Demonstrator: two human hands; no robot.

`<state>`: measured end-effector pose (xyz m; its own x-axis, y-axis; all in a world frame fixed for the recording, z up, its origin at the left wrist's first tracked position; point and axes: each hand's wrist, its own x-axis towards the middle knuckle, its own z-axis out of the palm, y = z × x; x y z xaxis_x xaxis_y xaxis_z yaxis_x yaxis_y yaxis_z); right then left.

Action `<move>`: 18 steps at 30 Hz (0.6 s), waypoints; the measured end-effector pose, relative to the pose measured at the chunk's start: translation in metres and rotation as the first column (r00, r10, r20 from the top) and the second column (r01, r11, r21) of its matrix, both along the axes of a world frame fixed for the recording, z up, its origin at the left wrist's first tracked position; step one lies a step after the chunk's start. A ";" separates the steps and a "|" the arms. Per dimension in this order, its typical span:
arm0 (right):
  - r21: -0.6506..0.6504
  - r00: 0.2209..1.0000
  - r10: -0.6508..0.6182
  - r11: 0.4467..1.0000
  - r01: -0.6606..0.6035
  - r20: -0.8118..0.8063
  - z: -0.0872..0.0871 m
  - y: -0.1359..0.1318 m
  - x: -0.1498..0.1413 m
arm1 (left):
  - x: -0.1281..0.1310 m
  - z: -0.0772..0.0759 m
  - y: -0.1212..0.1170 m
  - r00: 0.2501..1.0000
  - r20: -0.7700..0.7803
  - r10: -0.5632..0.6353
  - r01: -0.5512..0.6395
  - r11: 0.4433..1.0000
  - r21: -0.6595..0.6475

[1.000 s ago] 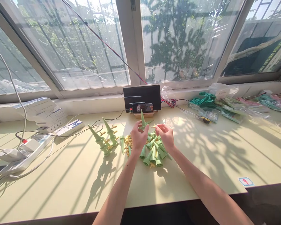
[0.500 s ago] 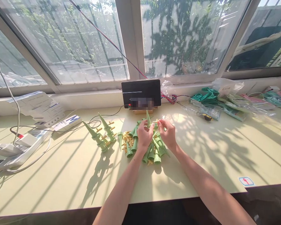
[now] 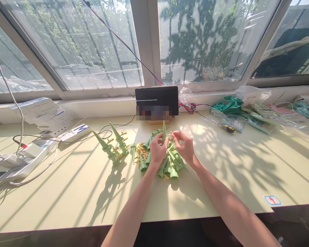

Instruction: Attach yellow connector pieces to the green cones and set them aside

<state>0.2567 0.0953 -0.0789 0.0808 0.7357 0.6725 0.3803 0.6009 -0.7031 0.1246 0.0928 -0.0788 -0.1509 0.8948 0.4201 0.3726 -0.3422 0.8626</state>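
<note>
My left hand [image 3: 158,151] is closed around a pale green pointed cone [image 3: 164,129], which stands upright with its tip above my fingers. Just to its right, my right hand [image 3: 184,146] pinches a small yellow peg [image 3: 171,134] close to the cone's side. Whether the peg touches the cone is hard to see. Below and between my hands lies a heap of loose green cones [image 3: 174,174]. Small yellow pegs [image 3: 141,153] are piled left of my left hand. Further left, two green spires [image 3: 121,139] with yellow pegs sticking out stand upright.
A dark screen [image 3: 157,99] on a small stand is behind the heap. Plastic bags [image 3: 230,104] lie at the back right. On the left are a white box [image 3: 76,133], a power strip [image 3: 33,157] and cables. The table's front edge runs near my forearms.
My right fingers have brought the yellow peg slightly nearer the green cone, and the peg's angle has turned. My left hand keeps its hold. The whole view has shifted slightly.
</note>
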 end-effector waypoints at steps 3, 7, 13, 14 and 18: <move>-0.016 1.000 0.022 1.000 -0.022 0.012 -0.002 0.001 0.000 | -0.002 0.000 -0.001 1.000 -0.011 0.018 -0.018 1.000 -0.004; -0.032 0.999 0.032 0.999 -0.032 0.018 -0.004 -0.001 -0.001 | -0.004 0.000 -0.002 1.000 -0.020 0.023 -0.023 1.000 0.000; -0.048 0.999 0.036 0.998 -0.034 0.031 -0.005 -0.002 -0.001 | -0.003 -0.002 -0.004 0.999 -0.031 0.024 -0.024 1.000 0.006; -0.045 0.999 0.034 0.998 -0.033 0.032 -0.004 -0.002 -0.001 | -0.003 -0.002 -0.004 0.999 -0.036 0.027 -0.027 1.000 0.004; -0.050 0.999 0.027 0.998 -0.025 0.036 -0.004 -0.002 -0.001 | -0.003 -0.002 -0.005 0.997 -0.066 0.047 -0.045 0.999 0.024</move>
<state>0.2557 0.0933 -0.0830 0.0371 0.7694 0.6377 0.3912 0.5760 -0.7177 0.1212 0.0877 -0.0809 -0.1629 0.8779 0.4502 0.4446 -0.3420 0.8279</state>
